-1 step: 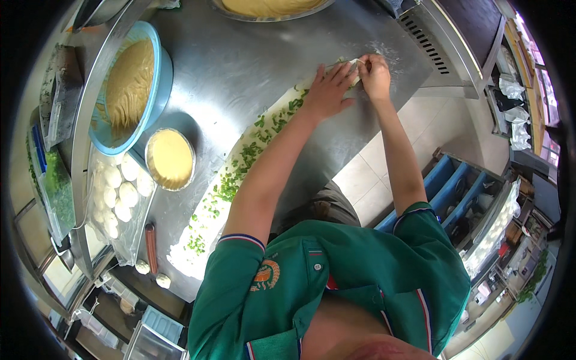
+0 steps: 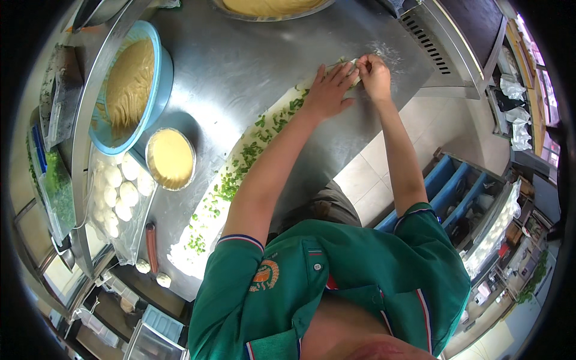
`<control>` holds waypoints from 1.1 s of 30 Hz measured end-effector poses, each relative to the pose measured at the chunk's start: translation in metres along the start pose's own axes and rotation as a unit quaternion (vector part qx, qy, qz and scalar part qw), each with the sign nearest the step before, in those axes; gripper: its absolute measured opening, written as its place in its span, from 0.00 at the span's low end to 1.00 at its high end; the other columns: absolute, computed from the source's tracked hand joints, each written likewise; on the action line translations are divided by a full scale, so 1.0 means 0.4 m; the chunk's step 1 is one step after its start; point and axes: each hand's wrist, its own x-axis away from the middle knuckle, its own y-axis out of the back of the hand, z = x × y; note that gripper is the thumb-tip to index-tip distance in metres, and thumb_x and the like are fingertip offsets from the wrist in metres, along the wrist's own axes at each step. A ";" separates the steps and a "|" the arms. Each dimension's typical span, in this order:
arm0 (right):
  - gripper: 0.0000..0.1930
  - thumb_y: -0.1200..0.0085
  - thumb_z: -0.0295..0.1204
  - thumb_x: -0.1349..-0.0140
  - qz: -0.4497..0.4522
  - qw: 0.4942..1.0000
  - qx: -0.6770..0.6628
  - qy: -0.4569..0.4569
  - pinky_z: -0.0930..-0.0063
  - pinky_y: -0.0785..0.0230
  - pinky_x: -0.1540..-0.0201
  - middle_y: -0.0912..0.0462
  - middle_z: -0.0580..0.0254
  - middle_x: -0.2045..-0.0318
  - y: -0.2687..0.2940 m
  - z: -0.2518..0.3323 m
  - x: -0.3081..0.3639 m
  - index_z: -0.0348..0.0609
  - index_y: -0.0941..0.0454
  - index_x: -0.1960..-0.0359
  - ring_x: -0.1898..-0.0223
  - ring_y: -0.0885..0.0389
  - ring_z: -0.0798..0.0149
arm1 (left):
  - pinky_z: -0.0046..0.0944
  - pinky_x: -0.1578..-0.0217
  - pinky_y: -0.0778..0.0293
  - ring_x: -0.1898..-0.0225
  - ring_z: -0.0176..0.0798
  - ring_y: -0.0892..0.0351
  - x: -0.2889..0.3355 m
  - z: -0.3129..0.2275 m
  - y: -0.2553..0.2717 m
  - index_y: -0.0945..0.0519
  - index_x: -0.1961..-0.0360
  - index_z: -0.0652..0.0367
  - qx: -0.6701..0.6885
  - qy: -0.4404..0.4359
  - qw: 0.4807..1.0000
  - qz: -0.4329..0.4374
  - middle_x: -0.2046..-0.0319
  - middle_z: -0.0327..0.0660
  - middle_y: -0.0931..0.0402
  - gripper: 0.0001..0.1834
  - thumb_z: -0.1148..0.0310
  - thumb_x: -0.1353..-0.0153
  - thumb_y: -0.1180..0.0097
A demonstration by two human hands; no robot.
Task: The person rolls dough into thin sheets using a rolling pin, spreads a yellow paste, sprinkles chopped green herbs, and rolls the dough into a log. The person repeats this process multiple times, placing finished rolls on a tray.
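Observation:
A long, thin strip of white dough (image 2: pixel 225 191) strewn with chopped green onion (image 2: pixel 247 157) runs slantwise over the steel table, from near left to far right. At its far right end my right hand (image 2: pixel 375 75) pinches the dough's tip between thumb and fingers. Close beside it, my left hand (image 2: pixel 329 93) lies flat over the strip with fingers spread, touching it. The dough under both hands is mostly hidden.
On the steel table (image 2: pixel 228 72) stand a blue basin (image 2: pixel 165 72) of tan batter, a small bowl (image 2: pixel 170 159) of yellow paste and another large bowl (image 2: pixel 270 17). White dough balls (image 2: pixel 128 194) lie under plastic at left, near a brown rolling pin (image 2: pixel 151 248). Blue bins (image 2: pixel 441 174) stand right.
Almost nothing differs. The fingers of my right hand have shifted very slightly at the dough's tip, and my left hand stays in place.

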 end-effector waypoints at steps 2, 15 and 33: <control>0.08 0.36 0.22 0.43 0.028 0.998 -0.055 -0.011 0.59 0.24 0.53 0.18 0.54 0.58 0.018 0.045 0.023 0.42 0.16 0.62 0.61 0.18 0.52 | 0.62 0.25 0.55 0.22 0.47 0.50 0.032 0.012 0.009 0.39 0.25 0.54 0.047 0.025 0.998 -0.018 0.21 0.43 0.50 0.42 0.44 0.33 0.43; 0.08 0.36 0.27 0.39 0.000 0.999 -0.006 0.032 0.58 0.26 0.50 0.20 0.55 0.50 -0.050 0.056 0.104 0.40 0.16 0.59 0.53 0.21 0.48 | 0.55 0.23 0.57 0.21 0.44 0.52 0.236 0.070 0.121 0.40 0.24 0.56 0.005 0.031 0.998 0.051 0.22 0.43 0.48 0.42 0.48 0.33 0.42; 0.10 0.38 0.25 0.41 0.097 0.989 -0.045 0.104 0.57 0.28 0.45 0.18 0.55 0.51 -0.069 0.116 0.134 0.44 0.14 0.57 0.49 0.21 0.48 | 0.55 0.22 0.57 0.21 0.46 0.51 0.475 0.062 0.223 0.42 0.23 0.54 -0.005 0.138 0.990 0.002 0.20 0.43 0.51 0.46 0.46 0.36 0.39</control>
